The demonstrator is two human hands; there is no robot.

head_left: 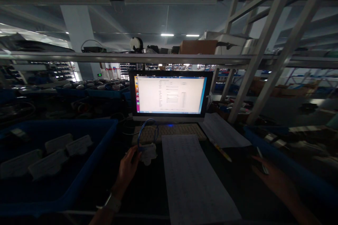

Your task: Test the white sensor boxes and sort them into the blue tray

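Observation:
My left hand (129, 161) is closed, with thumb and fingers pinching a small white flat piece (148, 154) at its left edge. A looped blue cable (142, 128) rises from that piece over the keyboard (169, 132). At the right, my right hand (274, 177) is closed around a slim pen-like stick (260, 152); dim light and blur hide its details. Between my hands lies a long printed paper sheet (190, 175), its far end overlapping the keyboard. A yellow and white marker (222, 152) lies on the dark table, left of my right hand.
A lit monitor (170, 95) stands behind the keyboard. The left blue bin (105, 137) holds several similar white pieces (49, 163). Dark items fill the right blue bin (280, 163). Another paper (224, 132) lies right of the keyboard. Overhead runs a shelf (163, 58) with metal posts (245, 81).

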